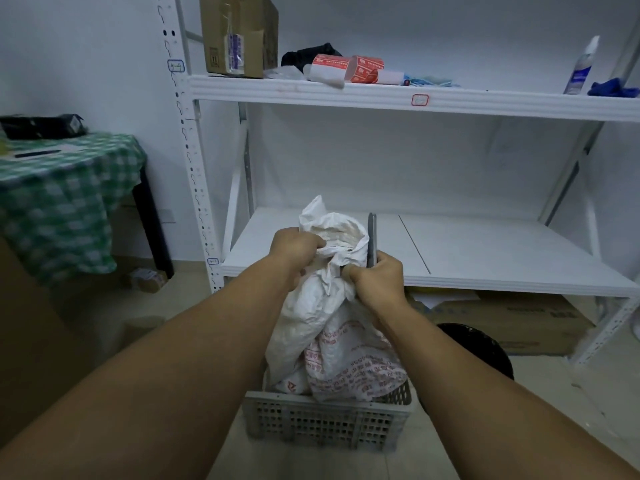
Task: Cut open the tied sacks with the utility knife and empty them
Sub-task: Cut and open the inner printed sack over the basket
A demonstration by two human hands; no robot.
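Grey plastic crate (pixel 329 424) nearest, holding white woven sack (pixel 325 323) upright, long axis vertical. Bunched neck clenched in left hand (pixel 294 247); right hand (pixel 377 275) just beside, fisted on utility knife (pixel 371 237), blade-end up along neck's right side. Tie hidden. White shelf (pixel 485 247) beyond.

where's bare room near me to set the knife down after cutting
The lower shelf is bare right of the sack. The upper shelf has a gap left of the spray bottle; its left half is crowded with a cardboard box and label rolls. The crate is filled by the sack.
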